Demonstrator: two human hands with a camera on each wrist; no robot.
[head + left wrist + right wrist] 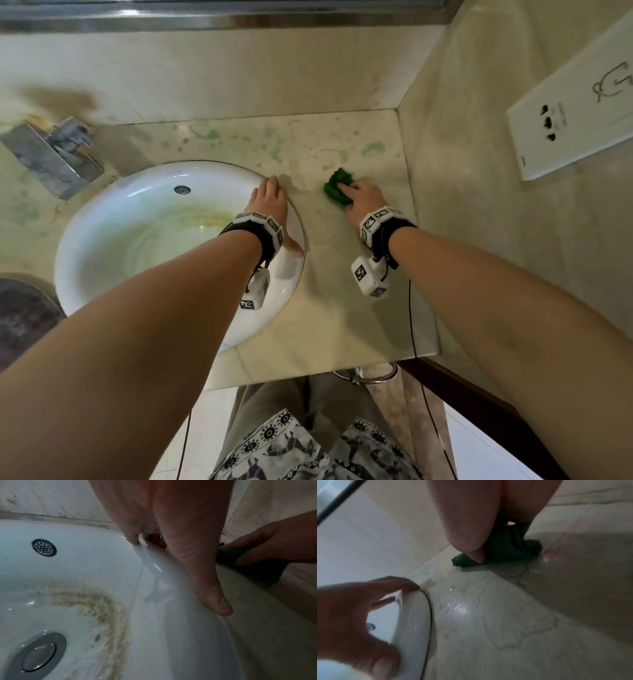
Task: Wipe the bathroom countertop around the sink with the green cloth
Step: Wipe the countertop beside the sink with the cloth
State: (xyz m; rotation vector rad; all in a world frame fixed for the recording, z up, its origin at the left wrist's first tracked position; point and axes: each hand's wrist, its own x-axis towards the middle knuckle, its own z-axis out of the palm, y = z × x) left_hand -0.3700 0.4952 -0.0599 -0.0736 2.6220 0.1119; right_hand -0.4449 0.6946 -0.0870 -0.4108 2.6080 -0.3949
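The right hand [363, 200] presses the bunched green cloth [337, 185] onto the counter [342, 291] right of the sink [102, 219]; the left hand [270, 209], fingers relaxed, braces the rim; better to flatten the cloth and sweep toward the far stains.

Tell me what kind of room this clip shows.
Most likely a bathroom: a white basin sink set in a marble-look countertop, a wall-mounted chrome faucet, and a mirror edge above.

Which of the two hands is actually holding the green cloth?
The right hand presses the green cloth on the countertop; the left hand only rests on the sink rim.
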